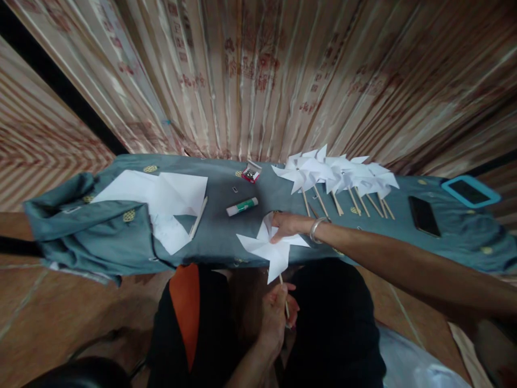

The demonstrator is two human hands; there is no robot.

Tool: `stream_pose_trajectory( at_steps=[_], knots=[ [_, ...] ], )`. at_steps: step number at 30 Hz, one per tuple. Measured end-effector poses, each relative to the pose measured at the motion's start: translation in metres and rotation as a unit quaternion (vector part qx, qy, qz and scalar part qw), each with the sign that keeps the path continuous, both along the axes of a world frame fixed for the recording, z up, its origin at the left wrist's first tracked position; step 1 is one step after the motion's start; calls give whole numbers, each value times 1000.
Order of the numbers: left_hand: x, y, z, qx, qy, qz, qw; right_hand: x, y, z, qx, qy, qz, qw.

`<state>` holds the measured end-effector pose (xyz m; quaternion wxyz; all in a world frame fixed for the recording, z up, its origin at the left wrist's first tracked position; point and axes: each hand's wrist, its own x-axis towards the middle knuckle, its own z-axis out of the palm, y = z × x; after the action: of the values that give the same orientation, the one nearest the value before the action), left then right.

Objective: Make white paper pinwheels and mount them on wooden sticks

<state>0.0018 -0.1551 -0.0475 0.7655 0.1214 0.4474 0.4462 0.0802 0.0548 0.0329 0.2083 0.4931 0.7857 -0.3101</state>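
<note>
A white paper pinwheel [271, 252] sits at the near edge of the narrow table covered in grey-green cloth [218, 231]. My right hand [287, 225], with a metal bangle on the wrist, presses its fingers onto the pinwheel's middle. Below the table edge my left hand [278, 313] is closed round the pinwheel's thin wooden stick [285, 302]. A glue stick with a green label [241, 206] lies just left of my right hand.
Several finished white pinwheels on sticks [339, 175] lie in a row at the back right. White paper sheets [161, 202] cover the left part. A small red box [251, 173], a black phone [423, 215] and a blue-cased device [470, 191] also lie on the cloth.
</note>
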Motion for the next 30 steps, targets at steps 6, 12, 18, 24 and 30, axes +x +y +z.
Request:
stream_pose_trajectory(
  at_steps=[6, 12, 18, 24, 30],
  knots=[
    [6, 1, 2, 4, -8, 3, 1000, 3, 0, -8, 0, 39, -50, 998],
    [11, 1, 0, 12, -23, 10, 1000, 8, 2, -17, -9, 83, -80, 993],
    [9, 0, 2, 7, -24, 21, 999, 11, -2, -17, -15, 154, -121, 981],
    [-1, 1, 5, 27, 0, 15, 1000, 15, -10, -12, -19, 209, -175, 962],
    [-10, 2, 16, 84, -27, 12, 996, 30, -23, -12, -18, 282, -237, 930]
  ],
)
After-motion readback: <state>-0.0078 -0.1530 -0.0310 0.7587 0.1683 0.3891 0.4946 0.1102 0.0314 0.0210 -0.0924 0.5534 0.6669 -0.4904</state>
